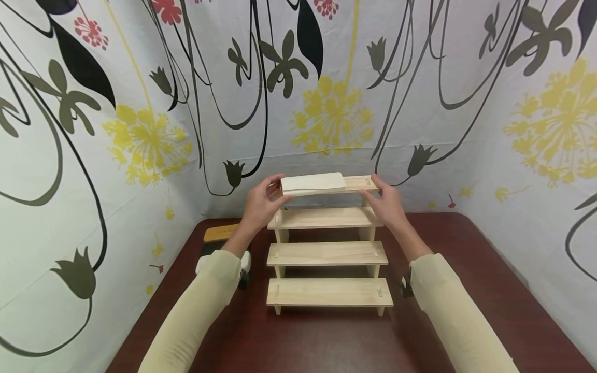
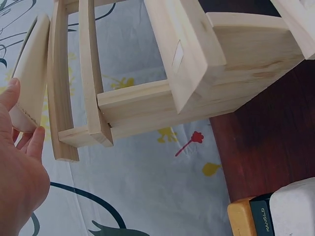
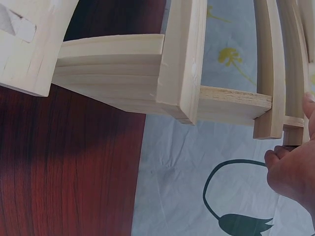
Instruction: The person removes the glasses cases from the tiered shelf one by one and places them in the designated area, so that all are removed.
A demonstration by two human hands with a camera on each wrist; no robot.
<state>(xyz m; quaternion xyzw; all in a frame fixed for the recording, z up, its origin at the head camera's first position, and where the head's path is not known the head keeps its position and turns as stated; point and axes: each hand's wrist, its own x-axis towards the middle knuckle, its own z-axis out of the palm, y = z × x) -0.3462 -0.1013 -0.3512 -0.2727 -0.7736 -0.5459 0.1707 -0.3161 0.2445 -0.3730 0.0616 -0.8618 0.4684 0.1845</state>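
A light wooden stepped stand (image 1: pixel 326 254) stands on the table, its boards rising away from me. Over the left part of its top board (image 1: pixel 361 182) is a flat cream-white book-like object (image 1: pixel 312 182). My left hand (image 1: pixel 261 204) holds that object's left end, thumb in front and fingers behind. In the left wrist view, the cream object (image 2: pixel 34 78) appears right beside the top board (image 2: pixel 61 83), with a dark slit along one edge. My right hand (image 1: pixel 386 204) grips the top board's right end, fingertips (image 3: pixel 272 156) curled by its edge.
Left of the stand, partly behind my left forearm, sit an orange-brown box (image 2: pixel 240 216), a dark lettered box (image 2: pixel 262 216) and a white rounded item (image 2: pixel 295 206). Patterned cloth (image 1: pixel 233 129) hangs around the dark red table (image 1: pixel 326 342).
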